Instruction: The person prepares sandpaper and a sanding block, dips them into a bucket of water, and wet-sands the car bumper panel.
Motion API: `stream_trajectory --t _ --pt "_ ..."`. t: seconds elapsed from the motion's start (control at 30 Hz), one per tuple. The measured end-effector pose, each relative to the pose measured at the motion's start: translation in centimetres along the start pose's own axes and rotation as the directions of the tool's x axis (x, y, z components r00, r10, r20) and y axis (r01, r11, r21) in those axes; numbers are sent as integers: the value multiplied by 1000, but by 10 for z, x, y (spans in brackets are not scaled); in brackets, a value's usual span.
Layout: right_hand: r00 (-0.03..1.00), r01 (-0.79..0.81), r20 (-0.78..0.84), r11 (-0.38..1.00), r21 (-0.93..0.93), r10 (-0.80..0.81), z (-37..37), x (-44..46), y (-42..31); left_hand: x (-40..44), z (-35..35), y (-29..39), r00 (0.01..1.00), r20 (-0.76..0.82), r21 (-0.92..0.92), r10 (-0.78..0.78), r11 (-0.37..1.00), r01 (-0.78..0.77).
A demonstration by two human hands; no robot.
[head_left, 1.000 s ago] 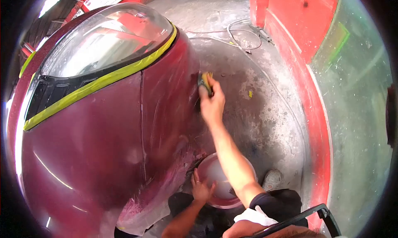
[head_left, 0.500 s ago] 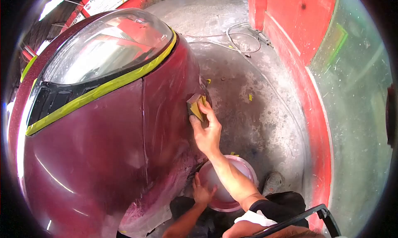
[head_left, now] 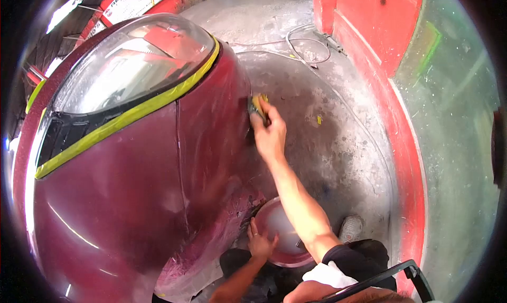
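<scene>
My right hand (head_left: 272, 134) is closed around a small sanding block (head_left: 257, 109) with yellowish sandpaper. The block is slightly blurred, at the far edge of a maroon car panel (head_left: 211, 129); whether it touches the paint there I cannot tell. Lower down, my left hand (head_left: 261, 243) has its fingers spread at the left side of a round pink basin (head_left: 303, 259) holding cloudy liquid. My right forearm hides part of the basin. A scuffed, paler patch (head_left: 211, 234) covers the lower bodywork beside it.
Yellow-green masking tape (head_left: 127, 122) edges the clear headlamp cover (head_left: 142, 55). A thin hose (head_left: 351, 110) runs along the grey concrete floor (head_left: 296, 92). To the right stand a red wall (head_left: 369, 28) and a greenish panel (head_left: 454, 144). A shoe (head_left: 351, 228) shows beside the basin.
My right hand has moved up and slightly right with the sanding block, toward the panel's far edge. My left hand stays at the basin. The view has shifted slightly.
</scene>
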State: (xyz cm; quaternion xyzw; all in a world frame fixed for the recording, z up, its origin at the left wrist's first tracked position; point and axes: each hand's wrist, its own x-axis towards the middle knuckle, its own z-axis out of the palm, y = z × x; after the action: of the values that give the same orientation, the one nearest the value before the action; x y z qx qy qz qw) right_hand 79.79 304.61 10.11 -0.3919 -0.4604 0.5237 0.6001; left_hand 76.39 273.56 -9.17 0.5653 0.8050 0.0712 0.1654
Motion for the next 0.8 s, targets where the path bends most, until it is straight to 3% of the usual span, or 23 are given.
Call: stream_trajectory --t 0.07,0.1,0.2,0.23,0.27,0.33,0.37,0.4,0.47,0.53,0.57,0.6,0.67,0.73,0.8 --pt "959 282 -11 959 -27 -282 6 -45 24 1 24 -15 996 -60 87 68 994 -63" --pt "940 337 -26 937 -89 -340 10 -70 18 3 22 -15 985 -102 182 139 976 -118" --pt "962 261 -83 965 -21 -262 7 -28 13 -4 20 -14 987 -109 71 119 991 -112" --pt "984 146 -96 987 -74 -153 7 -7 6 -7 21 -11 988 -108 65 113 992 -106" --pt "995 84 -56 996 11 -83 5 1 4 -5 19 -9 987 -119 41 105 994 -101" --pt "978 204 -46 979 -12 -205 4 -17 20 1 21 -15 985 -133 22 109 994 -107" --pt "960 277 -34 961 -18 -278 5 -41 24 3 36 -26 979 -124 115 163 982 -149" --pt "950 305 -16 940 -155 -311 5 -69 9 3 43 -34 972 -102 210 214 959 -189" --pt "939 337 -45 938 -84 -342 6 -57 7 0 27 -23 972 -130 138 195 975 -177" --pt "995 72 -65 997 -18 -73 4 -9 5 -7 21 -10 970 -176 56 166 986 -158" --pt "999 -32 -28 994 104 35 4 0 -1 -6 20 -7 982 -141 36 123 992 -119" --pt "999 -20 -35 993 115 24 4 -6 0 -1 15 -7 990 -108 27 89 996 -87" --pt "963 269 -24 963 -2 -269 3 -41 14 0 25 -17 984 -124 67 127 991 -120" --pt "950 297 -87 954 -51 -300 14 -62 8 4 17 -15 981 -119 110 153 984 -140" --pt "973 224 -60 974 36 -221 7 -30 3 -4 12 -9 981 -135 52 139 990 -133"
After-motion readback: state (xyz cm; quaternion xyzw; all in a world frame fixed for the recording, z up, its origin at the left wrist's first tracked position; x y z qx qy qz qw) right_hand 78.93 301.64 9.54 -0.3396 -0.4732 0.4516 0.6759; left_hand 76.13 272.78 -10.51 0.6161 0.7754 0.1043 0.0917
